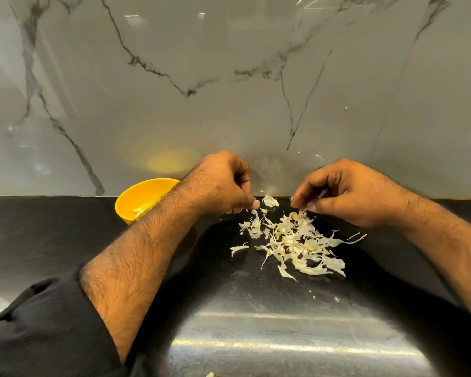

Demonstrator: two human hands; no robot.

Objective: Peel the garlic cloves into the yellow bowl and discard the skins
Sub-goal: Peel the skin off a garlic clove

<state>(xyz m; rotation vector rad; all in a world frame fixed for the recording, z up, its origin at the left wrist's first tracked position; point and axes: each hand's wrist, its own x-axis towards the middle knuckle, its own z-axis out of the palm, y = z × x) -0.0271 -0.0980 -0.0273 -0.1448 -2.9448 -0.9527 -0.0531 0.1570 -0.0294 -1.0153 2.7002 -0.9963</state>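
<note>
A pile of pale garlic skins (294,242) lies on the black counter between my hands. My left hand (223,183) hovers over the pile's far left edge, its curled fingers pinching a flake of skin (269,201) at the fingertips. My right hand (346,191) is curled over the pile's far right edge and pinches a small bit of skin; what else it holds is hidden. The yellow bowl (132,198) stands at the back left against the wall, partly behind my left forearm, with a few peeled cloves (142,209) inside.
A grey marble backsplash (229,91) rises right behind the hands. The glossy black counter (256,322) runs toward me, with tiny skin crumbs (336,298) near the pile. My dark sleeve (44,330) fills the lower left corner.
</note>
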